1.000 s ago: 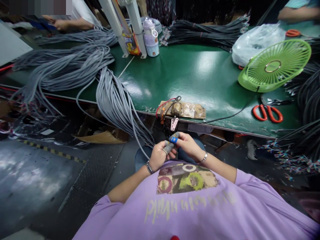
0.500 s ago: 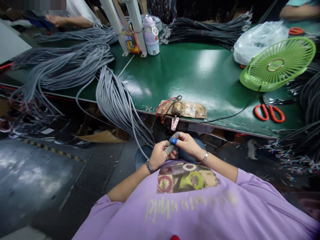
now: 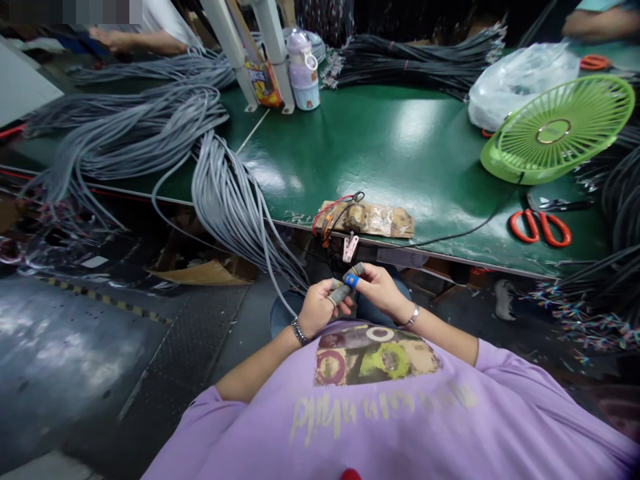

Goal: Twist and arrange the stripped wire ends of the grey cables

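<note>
My left hand and my right hand meet just below the front edge of the green table, above my lap. Both wear grey finger wraps, one with a blue band. The fingertips pinch the end of a thin grey cable that runs up to the big grey cable bundle hanging off the table edge. What lies between the fingertips is too small to make out. A taped brown block with red and black wires and a pink clip sits on the edge right above my hands.
Red-handled scissors lie at the right, by a green fan and a plastic bag. Black cable bundles lie at the back and right. A bottle stands by white posts. Other people's arms show at the far corners.
My hands have stayed together at the table edge, with only small finger movements. The view has shifted slightly.
</note>
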The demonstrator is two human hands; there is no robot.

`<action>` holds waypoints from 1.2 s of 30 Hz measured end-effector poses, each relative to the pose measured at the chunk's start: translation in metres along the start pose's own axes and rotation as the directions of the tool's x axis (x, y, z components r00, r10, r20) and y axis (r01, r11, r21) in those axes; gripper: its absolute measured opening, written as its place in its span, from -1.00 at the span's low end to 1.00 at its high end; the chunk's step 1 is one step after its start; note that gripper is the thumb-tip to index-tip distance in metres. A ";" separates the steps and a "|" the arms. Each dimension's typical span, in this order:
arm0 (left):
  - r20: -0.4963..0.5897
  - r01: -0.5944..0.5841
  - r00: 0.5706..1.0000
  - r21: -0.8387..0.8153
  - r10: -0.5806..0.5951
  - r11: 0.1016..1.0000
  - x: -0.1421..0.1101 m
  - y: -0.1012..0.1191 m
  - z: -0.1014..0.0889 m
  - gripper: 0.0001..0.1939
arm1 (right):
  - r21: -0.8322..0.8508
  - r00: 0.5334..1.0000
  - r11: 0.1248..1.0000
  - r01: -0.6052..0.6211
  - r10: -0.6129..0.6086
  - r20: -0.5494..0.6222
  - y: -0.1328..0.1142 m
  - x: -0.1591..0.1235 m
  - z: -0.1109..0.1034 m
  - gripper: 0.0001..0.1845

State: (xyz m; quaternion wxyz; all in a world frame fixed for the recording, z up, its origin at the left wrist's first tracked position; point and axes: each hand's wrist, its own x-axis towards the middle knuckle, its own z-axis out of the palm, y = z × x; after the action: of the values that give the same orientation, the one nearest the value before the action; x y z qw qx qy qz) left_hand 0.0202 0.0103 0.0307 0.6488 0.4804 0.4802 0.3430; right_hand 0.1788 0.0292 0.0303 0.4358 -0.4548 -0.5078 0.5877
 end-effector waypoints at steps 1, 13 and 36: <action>-0.027 -0.016 1.000 -0.025 0.015 1.000 0.000 -0.002 0.000 -0.70 | 0.005 1.000 1.000 0.001 -0.001 -0.022 0.001 0.000 0.000 -0.75; -0.130 -0.067 0.990 -0.103 0.054 0.992 0.000 -0.011 0.003 -0.72 | 0.109 0.997 0.991 -0.076 0.078 -0.010 0.003 0.001 0.002 -0.72; -0.021 -0.014 1.000 -0.082 0.013 0.997 -0.003 -0.012 0.001 -0.70 | 0.230 0.942 0.933 -0.277 0.216 0.257 -0.003 0.009 -0.006 -0.68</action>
State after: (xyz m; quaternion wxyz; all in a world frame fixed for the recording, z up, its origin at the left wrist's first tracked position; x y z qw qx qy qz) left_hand 0.0199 0.0037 0.0200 0.6607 0.4531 0.4690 0.3718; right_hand 0.1829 0.0393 0.0320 0.3535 -0.3833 -0.4104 0.7481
